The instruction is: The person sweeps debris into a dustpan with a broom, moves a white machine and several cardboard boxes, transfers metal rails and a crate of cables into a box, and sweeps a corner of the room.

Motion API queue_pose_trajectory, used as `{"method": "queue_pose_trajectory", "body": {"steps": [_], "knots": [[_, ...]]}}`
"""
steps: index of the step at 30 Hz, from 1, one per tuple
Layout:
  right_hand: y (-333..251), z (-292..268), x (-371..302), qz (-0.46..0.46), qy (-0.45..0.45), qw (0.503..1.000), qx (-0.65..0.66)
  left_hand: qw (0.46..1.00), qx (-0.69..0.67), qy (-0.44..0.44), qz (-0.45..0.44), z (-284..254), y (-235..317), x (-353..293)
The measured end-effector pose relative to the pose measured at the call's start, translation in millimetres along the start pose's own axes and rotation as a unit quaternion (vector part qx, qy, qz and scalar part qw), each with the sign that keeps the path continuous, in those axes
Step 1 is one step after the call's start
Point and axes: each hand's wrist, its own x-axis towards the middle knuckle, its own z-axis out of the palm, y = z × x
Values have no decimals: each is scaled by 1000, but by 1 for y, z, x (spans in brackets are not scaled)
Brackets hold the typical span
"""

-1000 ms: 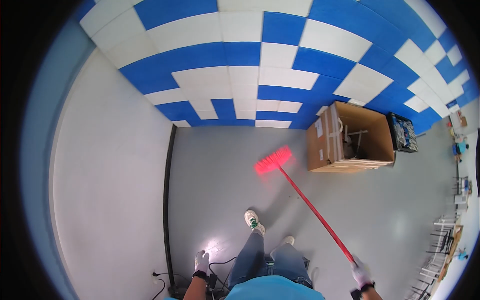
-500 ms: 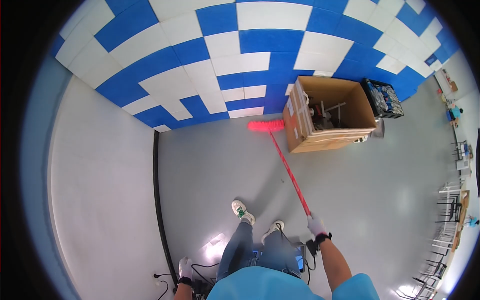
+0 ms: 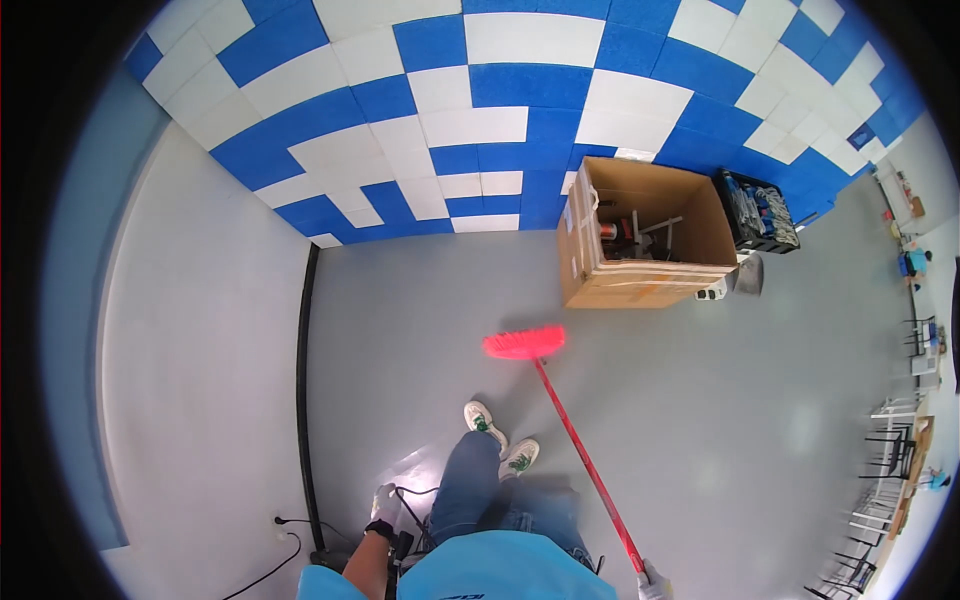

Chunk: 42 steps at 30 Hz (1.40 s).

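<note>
My right hand (image 3: 654, 582), in a white glove at the bottom edge, is closed around the upper end of a red broom handle (image 3: 590, 467). The pinkish-red broom head (image 3: 525, 343) lies on the grey floor ahead of my shoes (image 3: 485, 420), its bristles slightly blurred. My left hand (image 3: 386, 503), also gloved in white, hangs low by my left leg, with its fingers loosely extended. I see nothing in it. A black cable (image 3: 413, 491) runs close beside that hand.
A large open cardboard box (image 3: 640, 285) with metal parts inside stands by the blue-and-white wall (image 3: 500, 120). Right of it are a black crate (image 3: 765, 240) of packed items and a grey dustpan-like object (image 3: 748, 275). Another cable (image 3: 290, 520) hangs at the left wall. Chairs (image 3: 890, 450) line the far right.
The broom head has come away from beside the box, back toward my feet. My right hand has drawn back to the bottom edge with the handle. My left hand has moved slightly forward.
</note>
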Motion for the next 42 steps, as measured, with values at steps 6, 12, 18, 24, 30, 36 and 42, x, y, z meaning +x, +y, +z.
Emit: {"method": "queue_pose_trajectory", "body": {"steps": [6,12,18,24,30,36,42], "knots": [[-134,-27,107,81,-158,969,-171,998,3,52,-37,-8,29,-1],[-162,1,248,-169,-160,958,-170,991,-66,109,-48,14,71,-8],[-162,-5,363,-280,-252,897,-232,954,-149,228,-124,85,26,-95],[-157,-77,427,-197,-371,904,-77,845,-254,406,-240,278,14,-251],[-194,-124,453,-163,-355,905,-167,727,-478,356,-343,476,139,-400],[-177,-130,446,-252,-316,877,-258,603,-562,320,-467,622,150,-524],[2,-221,443,-194,-271,884,-328,757,-417,275,-422,628,122,-562]]}}
